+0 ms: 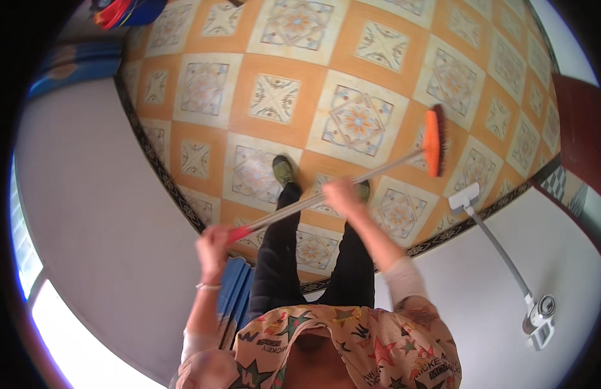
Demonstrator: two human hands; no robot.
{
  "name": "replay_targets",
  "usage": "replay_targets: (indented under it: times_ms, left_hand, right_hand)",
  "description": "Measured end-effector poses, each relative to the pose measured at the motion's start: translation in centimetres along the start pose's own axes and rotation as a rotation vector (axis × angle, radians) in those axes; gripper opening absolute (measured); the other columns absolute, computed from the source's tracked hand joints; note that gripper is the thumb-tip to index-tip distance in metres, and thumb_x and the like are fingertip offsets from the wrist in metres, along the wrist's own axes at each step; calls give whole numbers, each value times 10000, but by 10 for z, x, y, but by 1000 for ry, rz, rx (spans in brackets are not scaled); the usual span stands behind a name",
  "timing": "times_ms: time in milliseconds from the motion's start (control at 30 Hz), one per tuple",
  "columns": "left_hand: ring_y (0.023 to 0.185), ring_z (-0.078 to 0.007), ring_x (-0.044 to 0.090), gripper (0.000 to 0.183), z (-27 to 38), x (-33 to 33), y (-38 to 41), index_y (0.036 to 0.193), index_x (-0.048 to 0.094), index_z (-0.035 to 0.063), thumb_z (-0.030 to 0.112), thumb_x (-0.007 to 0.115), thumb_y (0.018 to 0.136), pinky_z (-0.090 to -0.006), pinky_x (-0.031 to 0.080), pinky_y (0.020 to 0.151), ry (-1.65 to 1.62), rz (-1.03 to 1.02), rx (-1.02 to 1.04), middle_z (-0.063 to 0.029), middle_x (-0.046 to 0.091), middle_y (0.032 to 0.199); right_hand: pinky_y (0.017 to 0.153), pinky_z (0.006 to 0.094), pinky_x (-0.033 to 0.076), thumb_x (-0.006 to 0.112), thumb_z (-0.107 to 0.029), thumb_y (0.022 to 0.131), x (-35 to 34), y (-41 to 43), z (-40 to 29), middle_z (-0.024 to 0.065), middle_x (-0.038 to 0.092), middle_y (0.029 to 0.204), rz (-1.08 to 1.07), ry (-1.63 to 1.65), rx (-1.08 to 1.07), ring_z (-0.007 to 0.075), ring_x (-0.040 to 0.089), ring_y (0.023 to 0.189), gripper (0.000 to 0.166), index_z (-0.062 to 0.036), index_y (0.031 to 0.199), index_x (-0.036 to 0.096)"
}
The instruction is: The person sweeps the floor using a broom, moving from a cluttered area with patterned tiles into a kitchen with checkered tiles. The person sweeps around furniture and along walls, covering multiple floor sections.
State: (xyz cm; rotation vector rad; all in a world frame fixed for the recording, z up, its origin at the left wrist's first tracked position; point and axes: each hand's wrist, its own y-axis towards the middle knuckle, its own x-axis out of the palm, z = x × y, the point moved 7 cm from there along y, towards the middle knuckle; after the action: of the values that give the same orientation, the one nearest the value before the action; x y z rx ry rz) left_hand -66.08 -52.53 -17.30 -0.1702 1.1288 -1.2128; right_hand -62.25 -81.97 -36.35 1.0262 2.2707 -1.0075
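A broom with an orange head [432, 143] and dark bristles slants across the view, its head out to the right over the tiled floor [276, 97]. Whether the bristles touch the tiles I cannot tell. My left hand [213, 248] is closed around the red grip [239, 234] at the near end of the handle. Farther along, my right hand [343, 197] wraps the pale metal shaft [393, 164], slightly blurred. The handle passes above my legs, and a green shoe [283, 170] shows beyond it.
Against the right wall [456, 262] leans a white and grey stick vacuum cleaner [500, 248]. Blue folded panels [236, 284] stand beside my left leg. At far left are a wall [86, 170] and a blue item [81, 65]. A dark red panel [585, 131] rises at right.
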Motion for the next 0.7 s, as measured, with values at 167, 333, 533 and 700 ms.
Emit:
replay_targets:
  times_ms: [167, 333, 533, 700]
  left_hand:
    - [476, -95, 441, 405, 7, -286, -74, 655, 567, 11, 342, 518, 882, -234, 352, 405, 112, 827, 7, -25, 485, 537]
    - [374, -74, 423, 494, 31, -381, -130, 550, 486, 57, 419, 483, 886, -192, 308, 307, 461, 1100, -78, 7, 429, 465]
    - [370, -66, 294, 456, 56, -354, -2, 568, 509, 37, 345, 481, 904, -232, 215, 328, 440, 913, -30, 11, 400, 454]
    - [480, -36, 352, 315, 83, -222, 110, 662, 558, -41, 176, 517, 887, -226, 290, 392, 123, 557, 222, 19, 437, 499]
  right_hand:
    - [533, 429, 454, 573, -26, 641, 55, 109, -324, 118, 554, 578, -95, 357, -483, 298, 583, 576, 88, -98, 598, 545]
    - [557, 396, 464, 582, -51, 629, 90, 177, -491, 88, 534, 556, -185, 367, -859, 248, 572, 572, 105, -92, 564, 511]
    - [487, 358, 437, 560, 18, 648, 75, 261, -419, 79, 512, 566, -522, 300, -632, 205, 530, 560, 75, -45, 632, 522]
    - [603, 415, 455, 565, -68, 645, 4, 275, -213, 128, 571, 637, -297, 34, -324, 300, 580, 667, 66, -92, 697, 597]
